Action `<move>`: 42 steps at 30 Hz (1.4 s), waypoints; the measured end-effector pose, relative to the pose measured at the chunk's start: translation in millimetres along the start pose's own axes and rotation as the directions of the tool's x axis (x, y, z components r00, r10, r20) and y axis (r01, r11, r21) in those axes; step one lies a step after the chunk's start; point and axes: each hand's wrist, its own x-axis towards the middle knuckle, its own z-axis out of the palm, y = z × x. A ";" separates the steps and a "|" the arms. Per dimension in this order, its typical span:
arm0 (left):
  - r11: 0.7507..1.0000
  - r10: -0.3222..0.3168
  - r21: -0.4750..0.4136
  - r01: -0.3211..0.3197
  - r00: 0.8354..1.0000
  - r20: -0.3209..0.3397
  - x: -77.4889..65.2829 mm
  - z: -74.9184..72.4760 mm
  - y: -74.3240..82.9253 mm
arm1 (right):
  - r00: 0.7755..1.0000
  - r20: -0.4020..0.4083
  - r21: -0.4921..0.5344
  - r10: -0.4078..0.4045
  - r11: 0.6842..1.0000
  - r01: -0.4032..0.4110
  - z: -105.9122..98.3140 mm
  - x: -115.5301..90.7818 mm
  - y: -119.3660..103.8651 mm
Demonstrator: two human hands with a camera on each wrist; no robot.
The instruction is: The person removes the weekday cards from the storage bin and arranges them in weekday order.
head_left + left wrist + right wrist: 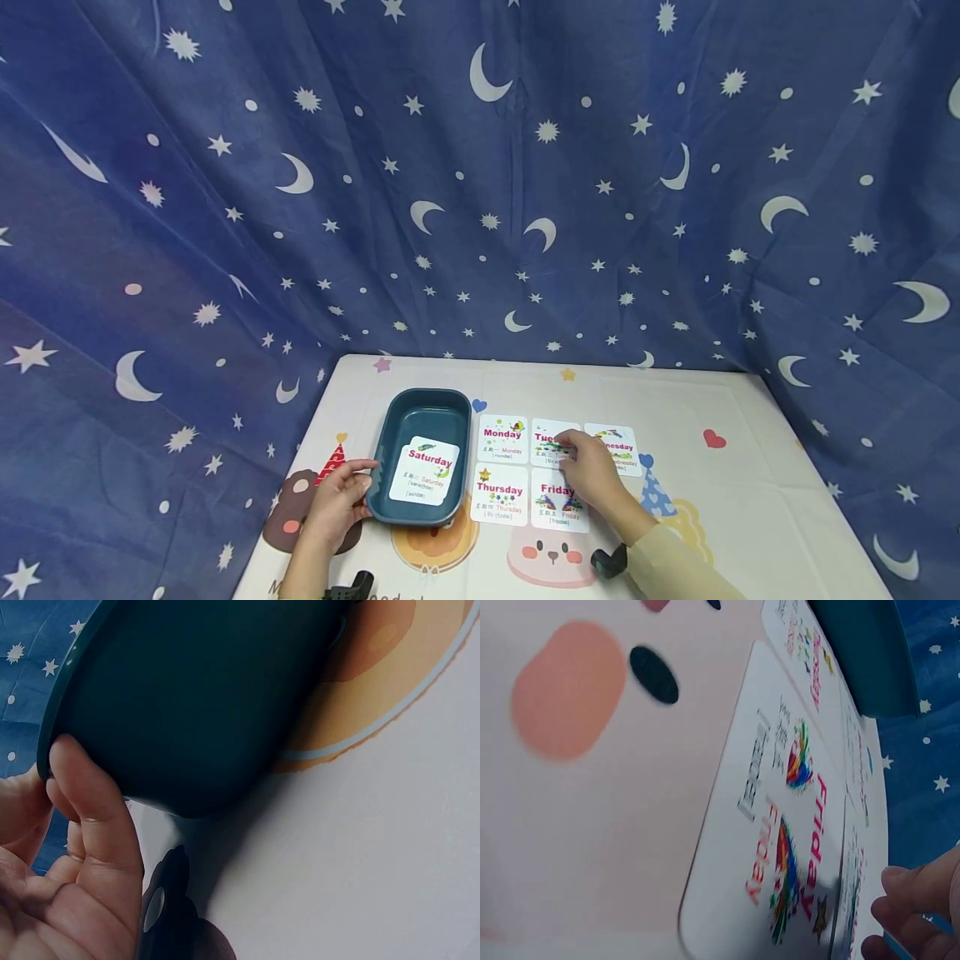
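My left hand (335,502) grips the left wall of a dark teal plastic tray (431,398). In the left wrist view, fingers (94,799) lie against the outside of that tray near its rim. Inside the tray is a white Saturday card (423,472), lying at a slight tilt. Over the Tuesday card (543,428) is my right hand (592,475), fingers bent loosely and no card plainly held between them. Below it lies the Friday card (561,500); the Wednesday card (618,442) is partly covered by the hand.
The Monday card (503,450) and the Thursday card (500,506) lie between the tray and the right hand, completing two rows of cards. A cartoon-printed cloth (750,483) covers the table. Behind it hangs a blue curtain (450,250) with moons and stars.
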 end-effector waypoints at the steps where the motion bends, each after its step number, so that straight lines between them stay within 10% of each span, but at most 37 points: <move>1: 1.000 0.000 -0.001 0.000 1.000 0.000 0.0 0.0 -0.1 | 1.000 0.005 0.006 0.002 1.000 -0.002 0.6 -0.1 -1.5; 42: 1.000 -0.004 -0.010 0.004 1.000 0.012 0.3 -1.1 -0.1 | 0.987 0.048 -0.001 -0.156 0.988 0.156 34.3 -4.9 -73.4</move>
